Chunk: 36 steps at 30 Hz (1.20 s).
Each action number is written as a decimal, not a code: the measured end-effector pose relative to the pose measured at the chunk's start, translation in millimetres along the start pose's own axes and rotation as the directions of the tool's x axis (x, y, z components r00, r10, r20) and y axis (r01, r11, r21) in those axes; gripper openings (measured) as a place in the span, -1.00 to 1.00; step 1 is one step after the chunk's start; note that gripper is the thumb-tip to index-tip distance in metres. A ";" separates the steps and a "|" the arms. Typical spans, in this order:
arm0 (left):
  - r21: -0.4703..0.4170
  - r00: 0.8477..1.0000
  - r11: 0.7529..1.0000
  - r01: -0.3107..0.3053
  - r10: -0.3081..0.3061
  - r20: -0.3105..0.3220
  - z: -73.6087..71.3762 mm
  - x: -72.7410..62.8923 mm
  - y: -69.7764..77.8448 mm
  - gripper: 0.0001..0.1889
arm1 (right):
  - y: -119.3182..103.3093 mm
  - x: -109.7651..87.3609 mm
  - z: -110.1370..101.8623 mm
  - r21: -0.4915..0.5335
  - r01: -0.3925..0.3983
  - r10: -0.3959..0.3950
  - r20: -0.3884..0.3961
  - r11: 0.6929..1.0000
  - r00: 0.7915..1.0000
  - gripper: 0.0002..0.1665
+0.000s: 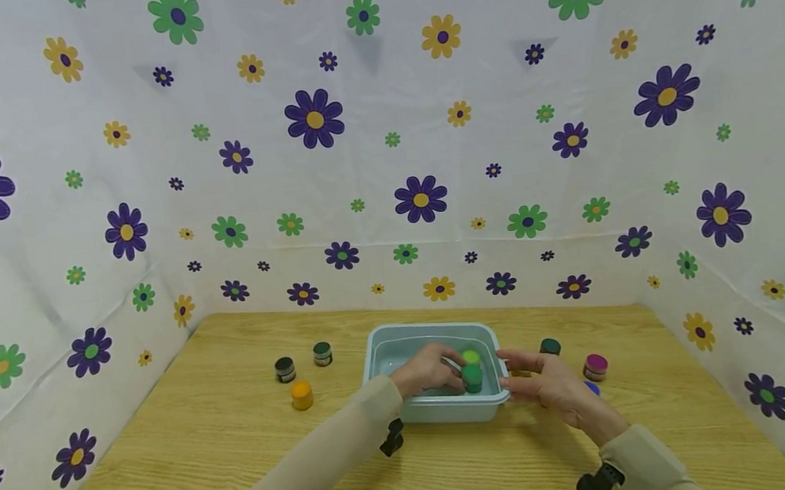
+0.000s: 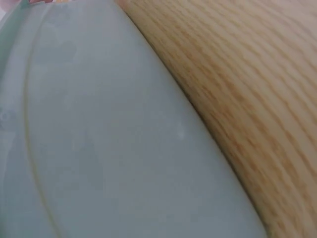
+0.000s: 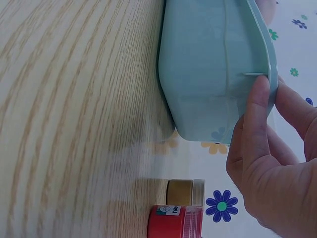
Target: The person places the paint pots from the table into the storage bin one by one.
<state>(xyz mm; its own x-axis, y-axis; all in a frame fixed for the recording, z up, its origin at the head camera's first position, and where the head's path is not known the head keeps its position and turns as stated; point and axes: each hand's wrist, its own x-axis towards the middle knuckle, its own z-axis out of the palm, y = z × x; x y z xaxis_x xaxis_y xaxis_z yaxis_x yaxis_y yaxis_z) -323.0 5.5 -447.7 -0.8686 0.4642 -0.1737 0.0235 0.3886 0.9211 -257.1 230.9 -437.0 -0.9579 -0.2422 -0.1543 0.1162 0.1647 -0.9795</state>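
A light blue plastic bin [image 1: 439, 412] stands on the wooden table. My left hand [image 1: 429, 370] reaches over its near wall and holds a green paint jar [image 1: 473, 379] between curled fingers inside it. Behind that jar sits a lighter green jar [image 1: 471, 357]. My right hand [image 1: 551, 384] pinches the bin's right rim, with the thumb and fingers at the lip in the right wrist view. The left wrist view shows only the bin's outer wall [image 2: 119, 119] and the table, with the left hand hidden.
Left of the bin stand a black jar [image 1: 285, 370], a dark green jar [image 1: 322, 354] and an orange jar [image 1: 302, 395]. To the right are a dark teal jar [image 1: 550, 346], a magenta jar [image 1: 595, 367] and a partly covered blue jar [image 1: 593, 388]. A red jar [image 3: 171, 222] shows beside an ochre jar [image 3: 180, 192].
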 end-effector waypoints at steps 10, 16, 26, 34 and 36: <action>-0.069 1.000 0.997 -0.025 0.026 0.009 -13.0 -5.1 0.4 -0.63 | -2.4 -0.7 2.0 -0.010 -0.025 0.025 -0.045 1.000 0.999 -0.22; -0.071 0.998 0.996 -0.049 0.052 0.037 -29.1 -14.8 5.4 -0.68 | -2.1 -0.7 2.0 0.001 -0.021 0.021 -0.041 1.000 0.999 -0.22; 0.002 0.989 0.989 -0.145 0.145 0.040 -62.7 -24.5 2.5 -0.78 | -1.6 -0.3 0.8 -0.015 -0.034 0.033 -0.056 0.999 0.998 -0.21; 0.033 0.987 0.986 -0.162 0.163 0.000 -95.0 -39.7 -0.9 -0.72 | -2.4 1.0 2.4 -0.018 -0.048 0.047 -0.060 0.999 0.997 -0.22; 0.026 0.988 0.987 -0.157 0.157 0.003 -103.3 -43.8 -3.4 -0.72 | -2.4 1.4 2.9 -0.023 -0.045 0.044 -0.060 0.999 0.997 -0.22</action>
<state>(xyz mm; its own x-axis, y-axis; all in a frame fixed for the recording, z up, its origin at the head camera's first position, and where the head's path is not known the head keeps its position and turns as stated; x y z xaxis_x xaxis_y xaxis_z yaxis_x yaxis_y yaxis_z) -336.2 -98.3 -407.2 -0.8526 0.5218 -0.0276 0.1729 0.3316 0.9275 -258.0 227.4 -435.3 -0.9658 -0.1771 -0.1893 0.1536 0.1971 -0.9683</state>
